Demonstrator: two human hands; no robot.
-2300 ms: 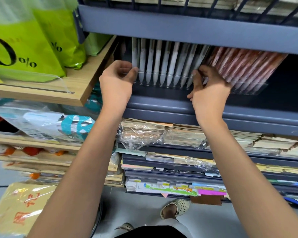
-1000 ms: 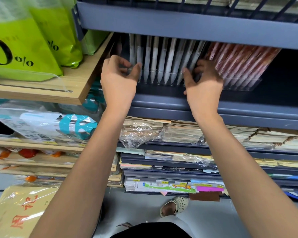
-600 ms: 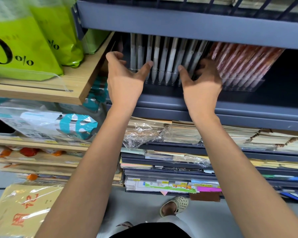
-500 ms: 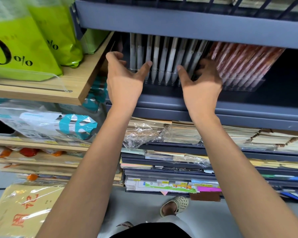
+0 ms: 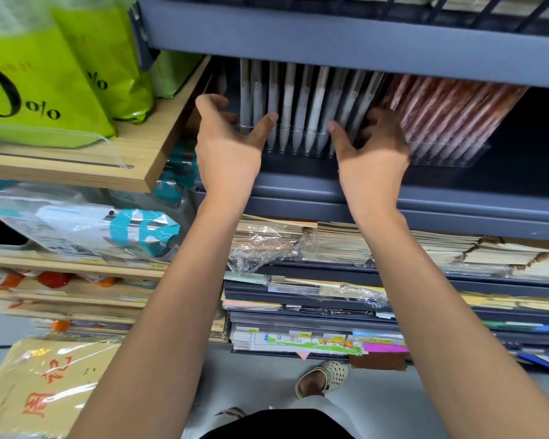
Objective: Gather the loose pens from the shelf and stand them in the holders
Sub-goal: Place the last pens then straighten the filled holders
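Note:
Several white pens (image 5: 301,99) stand side by side, tips down, in a clear plastic holder (image 5: 298,144) on a dark blue shelf (image 5: 457,198). My left hand (image 5: 229,147) grips the holder's left end, thumb across its front and fingers curled round the side. At the right end my right hand (image 5: 371,156) grips it the same way, its fingers tucked between the white pens and a second clear holder (image 5: 450,158) filled with several red patterned pens (image 5: 450,112). No loose pen shows.
A blue shelf board (image 5: 330,39) hangs low over the pens. Green bags (image 5: 45,74) stand on a wooden shelf (image 5: 108,166) to the left. Stacked notebooks (image 5: 339,245) fill the shelves below. My sandalled foot (image 5: 324,377) is on the grey floor.
Both hands went from pinching the holder's front edge to reaching round its ends with thumbs spread over the front. Over the last half second they hardly moved.

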